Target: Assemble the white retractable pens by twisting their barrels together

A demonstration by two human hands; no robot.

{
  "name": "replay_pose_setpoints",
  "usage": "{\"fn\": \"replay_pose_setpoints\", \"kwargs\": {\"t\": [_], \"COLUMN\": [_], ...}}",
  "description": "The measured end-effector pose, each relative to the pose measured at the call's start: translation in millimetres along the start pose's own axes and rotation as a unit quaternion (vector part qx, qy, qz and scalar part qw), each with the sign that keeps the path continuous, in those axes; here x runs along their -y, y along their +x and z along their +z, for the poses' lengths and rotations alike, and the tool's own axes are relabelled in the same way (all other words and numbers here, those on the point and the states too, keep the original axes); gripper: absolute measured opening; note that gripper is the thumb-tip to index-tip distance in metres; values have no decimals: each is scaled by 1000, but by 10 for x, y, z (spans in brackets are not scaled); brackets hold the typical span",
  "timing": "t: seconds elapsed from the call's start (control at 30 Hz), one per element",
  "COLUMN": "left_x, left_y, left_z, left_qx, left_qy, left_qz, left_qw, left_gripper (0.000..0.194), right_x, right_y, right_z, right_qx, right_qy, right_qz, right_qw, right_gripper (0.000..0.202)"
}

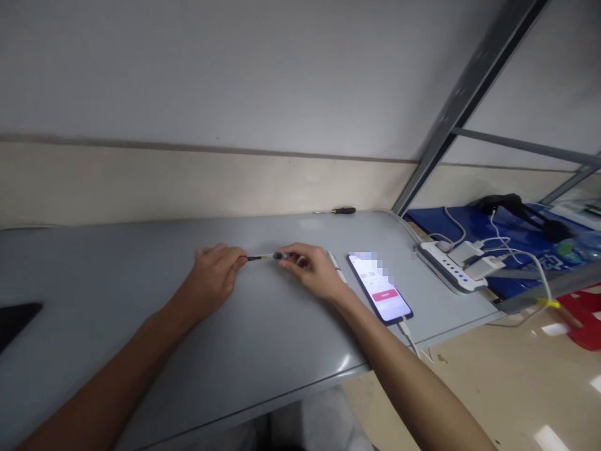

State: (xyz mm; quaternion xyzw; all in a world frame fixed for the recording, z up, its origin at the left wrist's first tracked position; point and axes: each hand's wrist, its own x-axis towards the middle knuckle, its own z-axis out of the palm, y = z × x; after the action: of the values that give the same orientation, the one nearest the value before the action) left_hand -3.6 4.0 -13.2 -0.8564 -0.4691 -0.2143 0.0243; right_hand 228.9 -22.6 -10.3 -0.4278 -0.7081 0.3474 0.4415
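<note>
My left hand (218,270) is closed around the rear of a thin screwdriver (255,258). Its dark front part with a yellowish band and a light shaft points right, roughly level above the grey table (225,357). At the shaft's end, my right hand (307,266) pinches a small dark piece (278,255) between thumb and fingers. The piece is too small and blurred to name, and the fingers partly cover it. Tip and piece appear to meet. Just right of my right hand lies a slim white object (336,265), partly hidden by the hand.
A lit phone (380,288) with a charging cable lies at the right. Beyond it sits a white power strip (451,268) with plugged-in chargers. Another screwdriver (344,211) rests by the wall. A metal frame post (441,125) rises at the right; a dark object (16,322) lies far left.
</note>
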Motion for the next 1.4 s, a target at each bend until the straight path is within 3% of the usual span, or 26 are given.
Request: {"fn": "replay_pose_setpoints", "kwargs": {"t": [0.13, 0.23, 0.3, 0.4, 0.5, 0.57, 0.67, 0.87, 1.03, 1.1, 1.23, 1.33, 1.4], "left_x": [-10, -47, -64, -68, -59, -59, -75, -95, -94, -108, -156, -186, -198], "left_y": [-24, -36, -35, -28, -23, -20, -12, -3, -20, -24, -25, -28, -33], "left_z": [51, 65, 67, 66, 67, 67, 60, 52, 74, 78, 69, 59, 54], "left_qx": [15, 35, 40, 29, 19, 19, 8, -16, 1, 11, 23, 32, 31], "left_qy": [0, -6, -15, -29, -35, -37, -25, 19, 12, 9, 0, -5, -10], "left_qz": [17, 25, 27, 35, 41, 46, 50, 65, 60, 56, 47, 50, 55], "left_qw": [1000, 999, 999, 999, 998, 998, 998, 998, 998, 998, 999, 998, 998], "left_gripper": [40, 38, 36, 33, 32, 32, 32, 34, 32, 33, 33, 32, 31], "right_x": [-27, -51, -63, -72, -77, -81, -85, -100, -116, -110, -87, -78, -72], "right_y": [10, 20, 25, 35, 46, 50, 46, 30, 25, 19, 5, -1, -4], "right_z": [14, 4, -5, -18, -26, -30, -32, -23, -20, -18, -13, -8, -3], "right_qx": [4, -27, -39, -4, -8, -33, -7, -17, -18, -31, 9, -6, -12], "right_qy": [4, 24, 32, 13, -6, -13, -27, -26, -47, -42, -54, -73, -77], "right_qz": [44, 33, 41, 82, 55, 47, 80, 45, 27, 17, 41, 11, 3], "right_qw": [999, 999, 998, 997, 998, 998, 996, 999, 998, 998, 998, 997, 997], "right_gripper": [29, 10, 19, 25, 15, 21, 21, 20, 11, 23, 14, 9, 16]}}
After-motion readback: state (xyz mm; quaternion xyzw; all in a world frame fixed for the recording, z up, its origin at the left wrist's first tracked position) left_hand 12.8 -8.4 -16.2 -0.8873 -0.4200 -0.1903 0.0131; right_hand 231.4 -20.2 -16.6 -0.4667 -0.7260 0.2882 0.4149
